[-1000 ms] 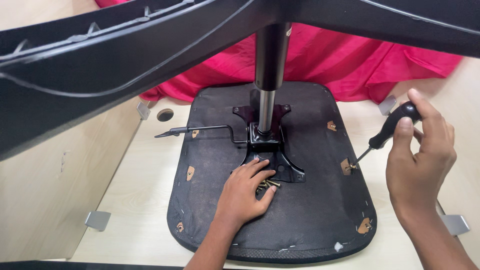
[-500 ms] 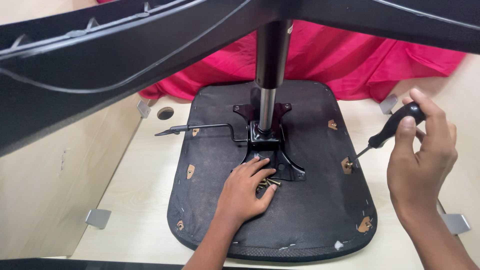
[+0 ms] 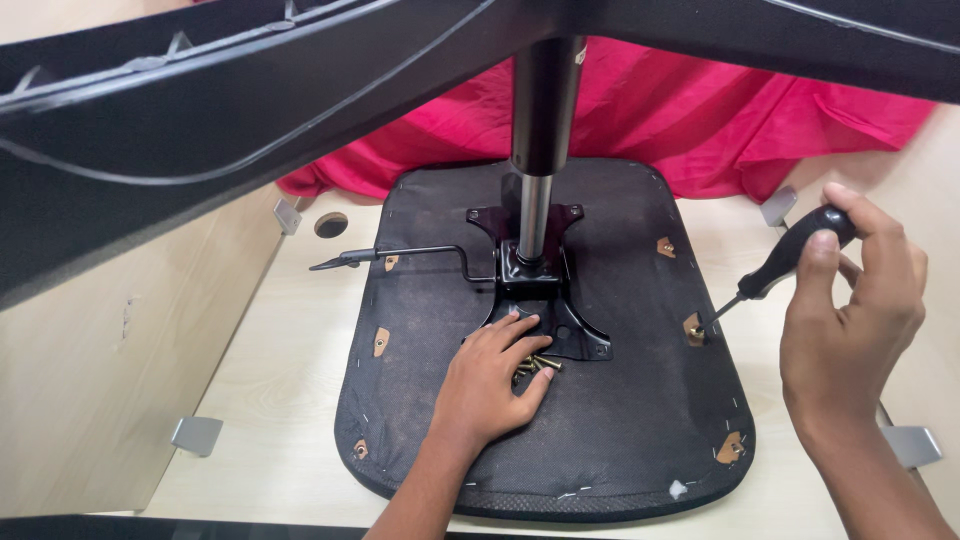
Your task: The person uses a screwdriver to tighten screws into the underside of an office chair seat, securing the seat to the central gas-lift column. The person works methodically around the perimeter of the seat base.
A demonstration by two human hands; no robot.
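- The right hand [image 3: 850,320] is closed around the black handle of a screwdriver [image 3: 775,265], thumb and fingers wrapped near the top, and holds it slanted down toward the left
- The screwdriver's tip rests at a small brown tab with a screw [image 3: 693,328] near the right edge of the seat underside [image 3: 620,440]; by the look of it this screw is the one being worked on
- The left hand [image 3: 490,385] lies flat and loose on the seat underside, fingers spread over a little heap of brass-coloured screws [image 3: 535,365]; whether it pinches one I cannot tell
- The loose screws lie just in front of the black metal plate [image 3: 545,315] at the middle of the seat, which suggests several fixings are out of their holes and yet to go in or be put away
- From the plate a chrome and black column [image 3: 535,190] rises to the chair's star base [image 3: 250,130], which fills the top of the view, so the chair lies upside down with seat and base joined
- A bent black lever [image 3: 400,257] sticks out leftward from the plate
- More brown tabs sit round the seat's rim, some with screws visible, so the work seems partway through
- The seat rests on a pale wooden surface [image 3: 280,400] with a red cloth [image 3: 700,120] behind
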